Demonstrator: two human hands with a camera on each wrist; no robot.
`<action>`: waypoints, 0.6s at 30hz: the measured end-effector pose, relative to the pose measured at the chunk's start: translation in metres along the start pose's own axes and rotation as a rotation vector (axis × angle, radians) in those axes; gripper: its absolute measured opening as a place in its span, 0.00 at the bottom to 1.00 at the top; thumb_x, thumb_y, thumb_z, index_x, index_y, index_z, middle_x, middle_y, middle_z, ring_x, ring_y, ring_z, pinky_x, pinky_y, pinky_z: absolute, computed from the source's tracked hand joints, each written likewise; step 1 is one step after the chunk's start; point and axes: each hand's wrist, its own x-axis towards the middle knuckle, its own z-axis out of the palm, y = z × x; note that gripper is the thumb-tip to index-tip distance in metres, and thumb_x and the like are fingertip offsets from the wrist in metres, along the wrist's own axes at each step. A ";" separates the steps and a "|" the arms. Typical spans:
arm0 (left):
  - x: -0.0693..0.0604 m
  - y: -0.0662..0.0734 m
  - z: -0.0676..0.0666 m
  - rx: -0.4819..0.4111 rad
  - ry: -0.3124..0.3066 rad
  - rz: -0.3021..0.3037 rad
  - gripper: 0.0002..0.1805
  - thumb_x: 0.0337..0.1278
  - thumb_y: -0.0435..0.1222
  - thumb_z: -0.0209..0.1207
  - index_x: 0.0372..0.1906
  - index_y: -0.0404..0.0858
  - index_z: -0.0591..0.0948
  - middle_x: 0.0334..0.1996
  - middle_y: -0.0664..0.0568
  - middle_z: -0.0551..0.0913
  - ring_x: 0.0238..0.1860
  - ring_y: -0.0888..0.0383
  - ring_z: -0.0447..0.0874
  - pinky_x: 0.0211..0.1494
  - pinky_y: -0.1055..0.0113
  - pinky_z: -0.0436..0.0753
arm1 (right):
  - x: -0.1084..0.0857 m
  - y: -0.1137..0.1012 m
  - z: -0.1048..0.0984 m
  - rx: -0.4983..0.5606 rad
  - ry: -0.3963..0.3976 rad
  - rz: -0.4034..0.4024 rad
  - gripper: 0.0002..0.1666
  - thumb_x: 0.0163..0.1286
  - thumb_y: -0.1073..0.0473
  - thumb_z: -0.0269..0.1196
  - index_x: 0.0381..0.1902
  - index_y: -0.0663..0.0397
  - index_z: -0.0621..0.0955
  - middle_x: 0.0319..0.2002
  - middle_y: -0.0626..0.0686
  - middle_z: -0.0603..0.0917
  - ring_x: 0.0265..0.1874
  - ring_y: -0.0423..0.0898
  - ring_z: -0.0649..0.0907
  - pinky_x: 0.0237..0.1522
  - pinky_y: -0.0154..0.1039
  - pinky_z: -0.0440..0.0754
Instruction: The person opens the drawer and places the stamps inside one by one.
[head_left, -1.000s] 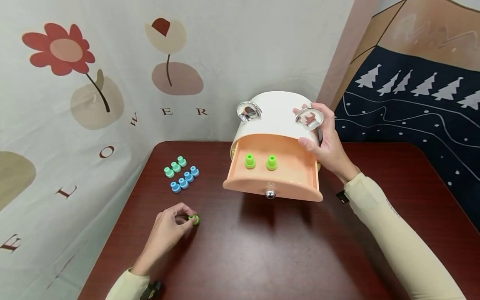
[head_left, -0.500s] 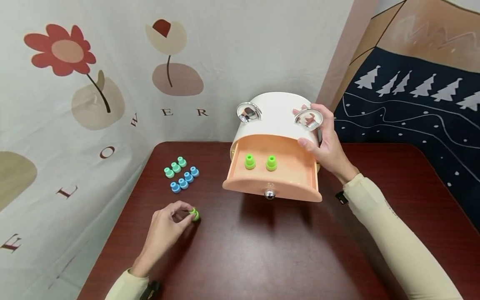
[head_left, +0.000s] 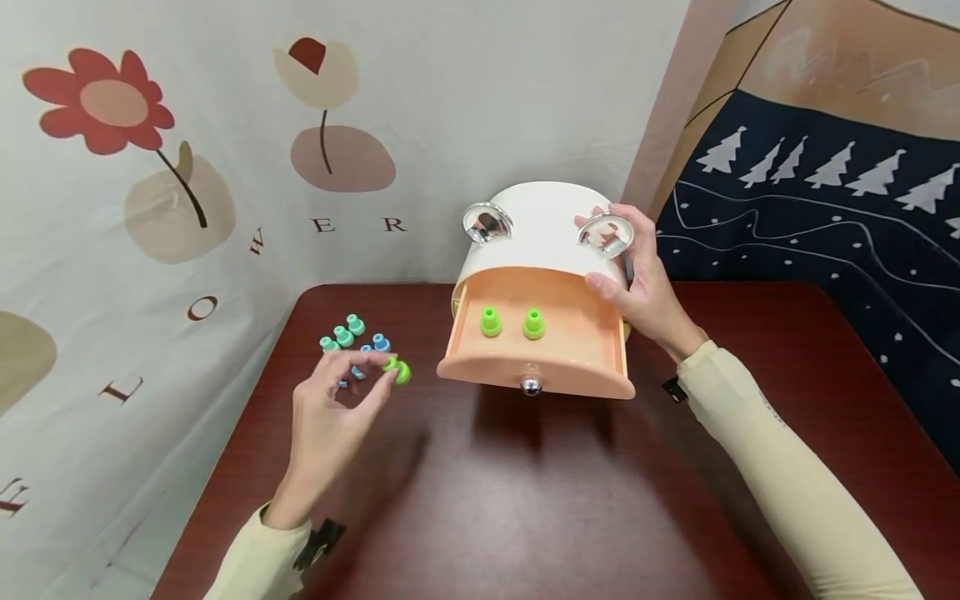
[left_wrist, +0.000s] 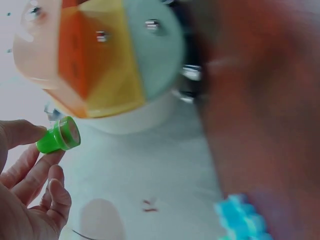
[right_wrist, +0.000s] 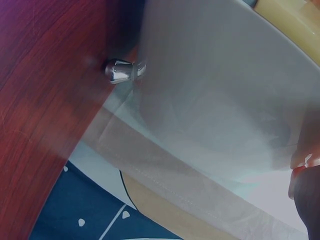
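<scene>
Two green pegs [head_left: 533, 326] stand in the drawer [head_left: 581, 327], left fingers [head_left: 374, 404] pinch a third peg [head_left: 402, 372], and right fingers [head_left: 609, 289] grip the white cabinet [head_left: 547, 229], apparently to steady it.

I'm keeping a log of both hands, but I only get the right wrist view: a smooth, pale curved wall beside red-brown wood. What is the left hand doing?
Observer: The left hand pinches a bright green, stepped, round, plastic-looking piece.
Operator: Thanks. Is anything pulled open at the front?
Observer: Yes, a peach, bow-fronted, plastic-looking drawer is pulled out.
Operator: Anything inside?
Observer: Two matching bright green pieces stand upright in it, side by side.
</scene>
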 end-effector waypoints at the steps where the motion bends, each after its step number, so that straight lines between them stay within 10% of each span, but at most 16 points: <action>1: 0.005 0.004 0.001 -0.021 0.004 -0.001 0.14 0.57 0.24 0.78 0.45 0.39 0.91 0.37 0.54 0.88 0.33 0.55 0.76 0.34 0.73 0.75 | 0.000 0.000 0.000 0.002 0.001 -0.002 0.49 0.69 0.64 0.66 0.82 0.50 0.56 0.76 0.59 0.76 0.77 0.52 0.71 0.82 0.51 0.59; 18: 0.079 0.058 0.051 -0.256 -0.091 0.086 0.08 0.62 0.29 0.77 0.45 0.37 0.91 0.37 0.50 0.85 0.35 0.48 0.77 0.35 0.67 0.75 | -0.001 0.002 0.000 0.016 -0.005 0.020 0.49 0.70 0.64 0.66 0.83 0.47 0.56 0.76 0.56 0.77 0.78 0.53 0.71 0.82 0.52 0.58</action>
